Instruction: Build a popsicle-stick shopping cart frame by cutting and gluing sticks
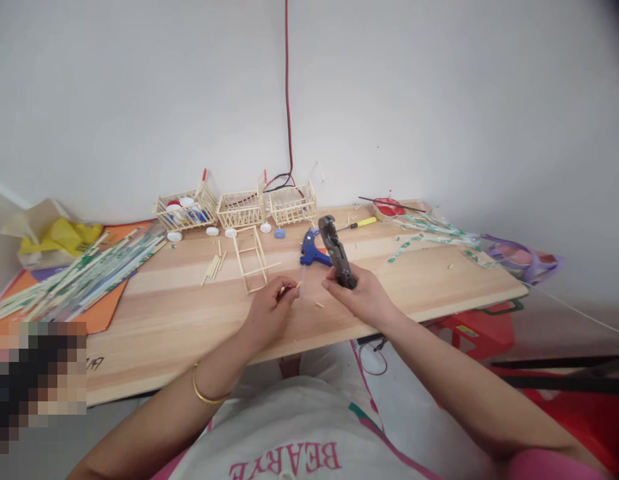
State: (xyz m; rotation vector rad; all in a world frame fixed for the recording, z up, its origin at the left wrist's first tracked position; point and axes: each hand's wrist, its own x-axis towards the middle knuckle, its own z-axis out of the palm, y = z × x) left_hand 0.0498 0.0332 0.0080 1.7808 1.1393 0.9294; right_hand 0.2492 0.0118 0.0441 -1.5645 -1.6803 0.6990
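Observation:
My left hand (270, 310) is just above the wooden table, its thumb and fingers pinched on a short pale stick piece (299, 285). My right hand (362, 293) is closed around dark pliers (338, 253), held up with the head pointing away from me. How far the jaws are apart is hard to see. Beyond my left hand lies a ladder-like stick frame (250, 260) with a loose stick across it. A blue glue gun (312, 250) lies on the table just beyond the pliers. One small stick offcut (319, 305) rests between my hands.
Three stick-built carts (239, 210) with bottle-cap wheels stand along the wall. Stick bundles (89, 267) lie left on orange sheets; short sticks (217, 265) lie nearer. A yellow-handled screwdriver (363, 223), red bowl (388, 208) and plastic wrappers (429, 230) are at right.

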